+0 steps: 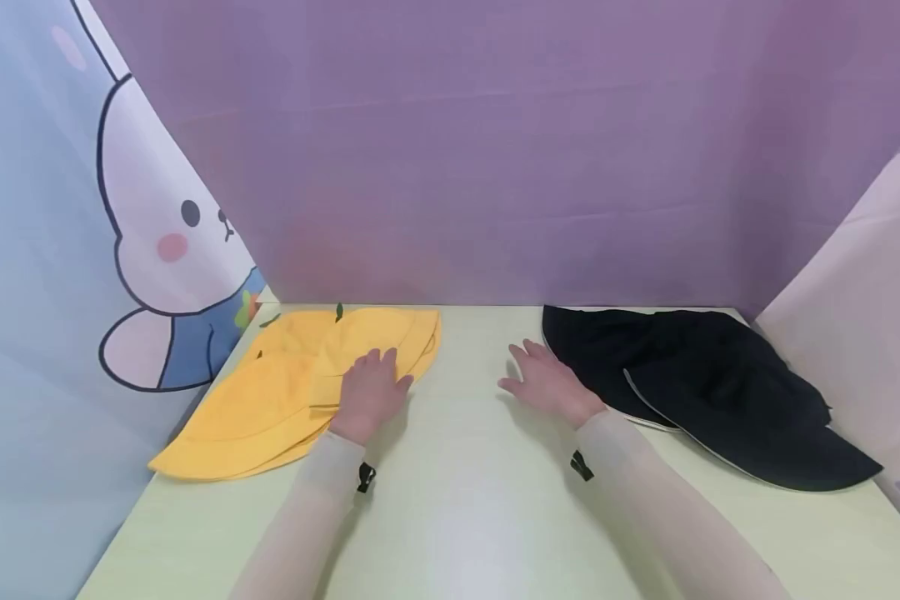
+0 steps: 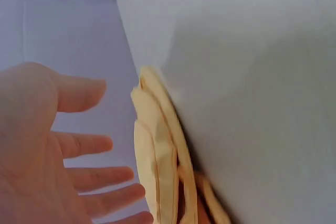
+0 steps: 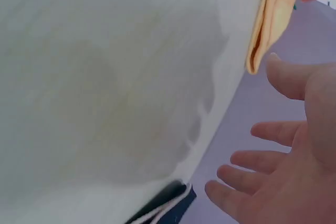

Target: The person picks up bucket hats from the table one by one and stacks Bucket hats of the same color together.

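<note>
Yellow cloth hats with small green leaf-like tips lie flat, overlapping, on the left of the table. My left hand hovers over their right side, fingers spread, holding nothing; the left wrist view shows a gap between it and the folded yellow brims. Black cloth hats with a pale edge lie overlapping on the right. Just left of them my right hand is held above the table, its fingers apart and nothing in them. In the right wrist view a corner of a black hat shows below the fingertips.
The pale table runs between the two groups of hats. A purple cloth hangs along its back edge. On the left hangs a blue cloth with a printed rabbit; a pale cloth hangs on the right.
</note>
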### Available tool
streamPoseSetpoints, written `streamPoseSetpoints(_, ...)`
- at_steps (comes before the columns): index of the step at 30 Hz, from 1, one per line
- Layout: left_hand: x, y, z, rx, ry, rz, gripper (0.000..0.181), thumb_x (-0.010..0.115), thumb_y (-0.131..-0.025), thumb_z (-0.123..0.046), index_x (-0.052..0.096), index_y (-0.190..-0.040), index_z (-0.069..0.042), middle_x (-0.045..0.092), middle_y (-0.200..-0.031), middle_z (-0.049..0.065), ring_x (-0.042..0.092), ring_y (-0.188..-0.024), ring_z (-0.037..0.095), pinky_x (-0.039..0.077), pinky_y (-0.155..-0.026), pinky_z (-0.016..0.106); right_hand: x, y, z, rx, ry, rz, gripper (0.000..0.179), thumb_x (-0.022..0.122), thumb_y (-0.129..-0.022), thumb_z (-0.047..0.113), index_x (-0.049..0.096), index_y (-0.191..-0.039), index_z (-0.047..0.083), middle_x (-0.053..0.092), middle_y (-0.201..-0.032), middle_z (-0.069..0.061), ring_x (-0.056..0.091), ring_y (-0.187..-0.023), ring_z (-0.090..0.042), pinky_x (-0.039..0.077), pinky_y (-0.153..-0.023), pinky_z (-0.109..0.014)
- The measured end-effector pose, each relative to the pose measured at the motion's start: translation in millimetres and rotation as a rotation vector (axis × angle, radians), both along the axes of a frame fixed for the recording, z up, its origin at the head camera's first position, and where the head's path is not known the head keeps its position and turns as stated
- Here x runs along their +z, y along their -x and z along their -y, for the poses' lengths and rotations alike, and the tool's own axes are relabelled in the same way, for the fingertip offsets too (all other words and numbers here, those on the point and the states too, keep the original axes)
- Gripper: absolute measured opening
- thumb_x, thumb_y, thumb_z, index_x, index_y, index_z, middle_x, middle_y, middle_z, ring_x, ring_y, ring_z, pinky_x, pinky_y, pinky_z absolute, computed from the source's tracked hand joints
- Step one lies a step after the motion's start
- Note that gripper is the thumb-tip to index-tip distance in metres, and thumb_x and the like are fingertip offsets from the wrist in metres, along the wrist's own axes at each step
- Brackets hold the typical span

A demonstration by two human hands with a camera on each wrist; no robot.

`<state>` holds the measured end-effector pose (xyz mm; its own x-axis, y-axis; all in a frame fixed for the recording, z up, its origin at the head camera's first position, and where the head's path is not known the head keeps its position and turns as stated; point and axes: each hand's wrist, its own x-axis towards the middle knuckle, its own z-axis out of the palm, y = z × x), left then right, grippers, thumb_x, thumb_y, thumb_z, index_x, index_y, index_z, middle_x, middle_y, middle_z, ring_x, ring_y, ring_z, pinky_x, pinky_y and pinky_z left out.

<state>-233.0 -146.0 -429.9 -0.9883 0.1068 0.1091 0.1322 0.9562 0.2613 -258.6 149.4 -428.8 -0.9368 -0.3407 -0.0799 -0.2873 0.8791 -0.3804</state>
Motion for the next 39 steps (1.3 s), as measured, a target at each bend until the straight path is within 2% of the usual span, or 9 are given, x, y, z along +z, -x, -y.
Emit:
streamPoseSetpoints(3, 4.4, 2.2, 10.6, 0.06, 0.0, -0.004, 0.055, 0.057, -0.101, -0.035, 0.05, -0.141, 0.003, 0.055, -0.131, 0.029, 0.052, -0.121, 0.05, 0.047, -0.092, 0.063, -1.0, 5.5, 6, 0.024, 0.002, 0.02, 0.071, 0.057, -0.103, 0.041, 0.034, -0.156, 0.001, 0.029, -0.16, -0.028, 0.028, -0.148, -0.042, 0.028, -0.116, -0.058)
streamPoseSetpoints(8, 12.9, 5.1, 37.2, 0.193, 0.0, 0.02, 0.057, 0.053, -0.101, -0.034, 0.045, -0.138, 0.007, 0.052, -0.125, 0.034, 0.05, -0.117, 0.053, 0.044, -0.089, 0.066, 1.8, 14.3, 17, 0.069, 0.003, 0.034, 0.069, 0.056, -0.103, 0.04, 0.035, -0.155, 0.0, 0.032, -0.159, -0.027, 0.031, -0.147, -0.041, 0.029, -0.117, -0.052)
streamPoseSetpoints(11, 20.6, 4.4, 54.2, 0.251, -0.005, 0.059, 0.05, 0.053, -0.099, -0.033, 0.051, -0.124, 0.01, 0.053, -0.113, 0.033, 0.052, -0.106, 0.052, 0.046, -0.083, 0.064, 5.8, 20.8, 23, 0.078, 0.003, 0.026, 0.068, 0.056, -0.104, 0.039, 0.035, -0.156, 0.0, 0.033, -0.159, -0.026, 0.031, -0.147, -0.041, 0.029, -0.117, -0.052)
streamPoseSetpoints(14, 26.5, 3.1, 67.4, 0.267, -0.042, 0.133, 0.037, 0.055, -0.097, -0.029, 0.057, -0.102, 0.007, 0.054, -0.097, 0.026, 0.055, -0.091, 0.045, 0.048, -0.075, 0.058, 9.5, 28.5, 28, 0.081, 0.002, 0.019, 0.068, 0.056, -0.104, 0.038, 0.035, -0.155, -0.001, 0.035, -0.158, -0.024, 0.033, -0.147, -0.039, 0.028, -0.118, -0.05)
streamPoseSetpoints(18, 28.5, 2.1, 79.4, 0.266, -0.102, 0.245, 0.024, 0.058, -0.095, -0.023, 0.056, -0.088, -0.001, 0.052, -0.079, 0.014, 0.054, -0.073, 0.032, 0.045, -0.065, 0.046, 13.1, 37.5, 34, 0.093, 0.009, 0.029, 0.067, 0.055, -0.104, 0.037, 0.035, -0.155, -0.003, 0.037, -0.157, -0.023, 0.033, -0.147, -0.036, 0.028, -0.118, -0.048)
streamPoseSetpoints(22, 26.5, 2.0, 88.2, 0.226, -0.134, 0.297, 0.017, 0.057, -0.094, -0.014, 0.053, -0.097, 0.002, 0.052, -0.08, 0.014, 0.05, -0.07, 0.029, 0.041, -0.064, 0.041, 14.4, 43.4, 43, 0.088, 0.064, 0.077, 0.068, 0.055, -0.105, 0.036, 0.033, -0.156, -0.002, 0.035, -0.159, -0.021, 0.03, -0.149, -0.035, 0.025, -0.12, -0.047)
streamPoseSetpoints(28, 24.6, 1.2, 93.3, 0.155, -0.178, 0.316, 0.042, 0.049, -0.093, -0.002, 0.041, -0.132, 0.011, 0.057, -0.115, 0.03, 0.052, -0.08, 0.035, 0.041, -0.066, 0.04, 5.5, 50.2, 57, 0.071, 0.169, 0.118, 0.065, 0.055, -0.105, 0.031, 0.033, -0.154, -0.006, 0.046, -0.15, -0.025, 0.046, -0.138, -0.037, 0.033, -0.116, -0.048)
streamPoseSetpoints(31, 23.6, 1.7, 93.7, 0.139, -0.202, 0.311, 0.048, 0.047, -0.092, 0.001, 0.035, -0.138, 0.01, 0.055, -0.125, 0.032, 0.052, -0.082, 0.034, 0.041, -0.066, 0.039, 3.7, 54.9, 62, 0.056, 0.191, 0.119, 0.063, 0.055, -0.105, 0.029, 0.035, -0.153, -0.007, 0.05, -0.148, -0.024, 0.051, -0.134, -0.037, 0.037, -0.113, -0.048)
streamPoseSetpoints(39, 23.4, 5.1, 101.7, 0.068, -0.158, 0.291, 0.045, 0.05, -0.09, 0.005, 0.036, -0.133, 0.003, 0.055, -0.112, 0.026, 0.053, -0.084, 0.033, 0.042, -0.069, 0.041, 4.6, 63.9, 76, 0.037, 0.202, 0.129, 0.06, 0.055, -0.104, 0.027, 0.038, -0.151, -0.007, 0.047, -0.151, -0.023, 0.048, -0.136, -0.034, 0.035, -0.115, -0.048)
